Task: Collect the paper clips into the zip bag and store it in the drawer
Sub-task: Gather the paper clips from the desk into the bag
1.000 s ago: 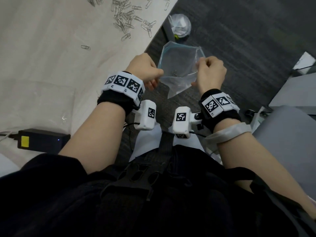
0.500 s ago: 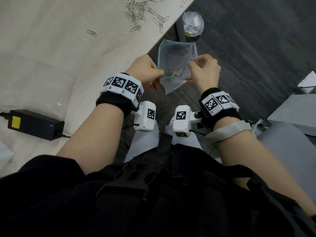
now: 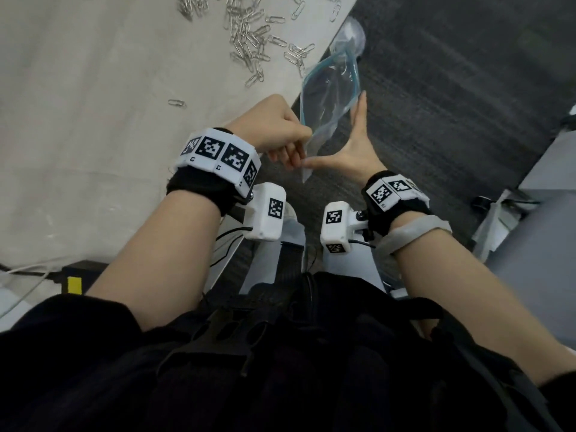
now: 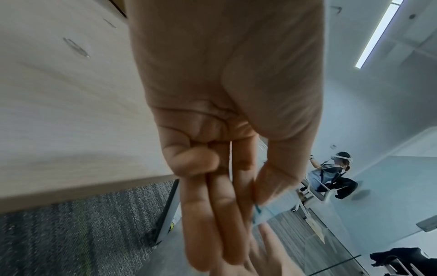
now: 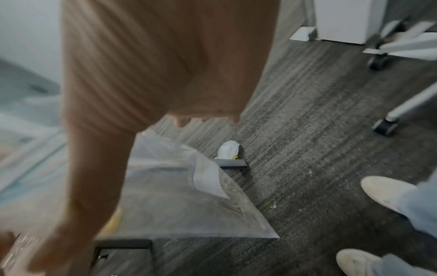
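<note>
Clear blue-zippered plastic bag [image 3: 327, 104] pinched in left hand [image 3: 280, 132], steadied by flat-fingered right hand [image 3: 352, 151] beside tabletop edge for loading.

You have silver paper clips [image 3: 249, 42] on a pale beige desk [image 3: 93, 104], a clear zip bag [image 3: 330, 98] with a teal-blue seal edge, dark grey streaked carpet [image 3: 452, 88], white wristbands [image 3: 218, 154] carrying black-and-white square markers, and a black power adapter [image 3: 73, 275] with a yellow label.
</note>
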`<act>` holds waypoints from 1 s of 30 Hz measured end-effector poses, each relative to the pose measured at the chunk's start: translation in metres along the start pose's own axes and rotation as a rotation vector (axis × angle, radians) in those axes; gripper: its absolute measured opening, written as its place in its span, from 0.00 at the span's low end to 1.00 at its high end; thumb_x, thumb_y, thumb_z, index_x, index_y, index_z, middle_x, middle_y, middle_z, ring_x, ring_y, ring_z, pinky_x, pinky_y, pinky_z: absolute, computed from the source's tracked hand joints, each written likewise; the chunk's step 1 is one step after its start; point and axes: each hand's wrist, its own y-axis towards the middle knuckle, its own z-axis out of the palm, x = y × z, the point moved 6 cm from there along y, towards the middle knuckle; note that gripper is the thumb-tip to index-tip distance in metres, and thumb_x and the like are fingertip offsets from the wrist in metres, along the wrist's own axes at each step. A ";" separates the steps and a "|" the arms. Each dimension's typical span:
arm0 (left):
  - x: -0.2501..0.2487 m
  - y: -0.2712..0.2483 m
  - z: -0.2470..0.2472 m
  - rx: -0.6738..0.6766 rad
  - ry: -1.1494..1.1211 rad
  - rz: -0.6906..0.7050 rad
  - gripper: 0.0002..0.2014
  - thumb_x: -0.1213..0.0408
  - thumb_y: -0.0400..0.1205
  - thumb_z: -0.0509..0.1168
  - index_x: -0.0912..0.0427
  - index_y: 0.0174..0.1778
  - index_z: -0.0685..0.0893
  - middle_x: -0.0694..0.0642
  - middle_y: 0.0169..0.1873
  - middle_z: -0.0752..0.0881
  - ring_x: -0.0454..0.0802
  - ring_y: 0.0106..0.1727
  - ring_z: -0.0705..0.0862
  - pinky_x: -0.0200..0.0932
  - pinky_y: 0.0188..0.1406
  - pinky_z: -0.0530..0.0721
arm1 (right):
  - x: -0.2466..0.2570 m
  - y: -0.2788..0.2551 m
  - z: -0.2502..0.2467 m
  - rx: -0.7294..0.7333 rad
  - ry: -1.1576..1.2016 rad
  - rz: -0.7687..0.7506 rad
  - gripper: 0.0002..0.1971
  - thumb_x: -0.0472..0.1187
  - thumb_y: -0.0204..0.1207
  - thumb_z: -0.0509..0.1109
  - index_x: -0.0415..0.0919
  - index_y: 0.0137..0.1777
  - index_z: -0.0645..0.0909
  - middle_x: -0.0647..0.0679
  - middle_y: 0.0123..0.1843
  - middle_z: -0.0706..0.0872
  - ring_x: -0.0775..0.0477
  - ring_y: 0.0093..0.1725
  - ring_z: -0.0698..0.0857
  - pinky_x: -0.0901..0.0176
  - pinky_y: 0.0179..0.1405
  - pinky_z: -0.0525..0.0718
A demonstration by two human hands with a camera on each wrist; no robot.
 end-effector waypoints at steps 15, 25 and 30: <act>0.025 0.000 -0.018 -0.147 0.009 -0.131 0.13 0.64 0.72 0.62 0.66 0.26 0.84 0.57 0.20 0.85 0.48 0.19 0.81 0.26 0.13 0.66 | 0.030 0.013 0.014 -0.218 0.066 -0.224 0.67 0.69 0.47 0.85 0.45 0.81 0.51 0.48 0.68 0.81 0.49 0.70 0.80 0.40 0.70 0.80; 0.012 -0.002 -0.035 -0.630 0.090 0.059 0.08 0.68 0.70 0.66 0.70 0.34 0.85 0.64 0.28 0.85 0.59 0.34 0.85 0.52 0.40 0.87 | 0.023 -0.015 0.002 -0.408 0.110 -0.243 0.59 0.57 0.50 0.85 0.38 0.79 0.60 0.48 0.60 0.86 0.51 0.64 0.84 0.54 0.68 0.80; 0.012 -0.002 -0.027 -0.638 0.078 0.053 0.12 0.64 0.68 0.63 0.72 0.33 0.84 0.69 0.29 0.85 0.60 0.33 0.84 0.54 0.42 0.85 | 0.009 -0.021 -0.005 -0.492 0.152 -0.186 0.44 0.51 0.50 0.87 0.41 0.68 0.76 0.44 0.61 0.84 0.45 0.63 0.83 0.44 0.67 0.81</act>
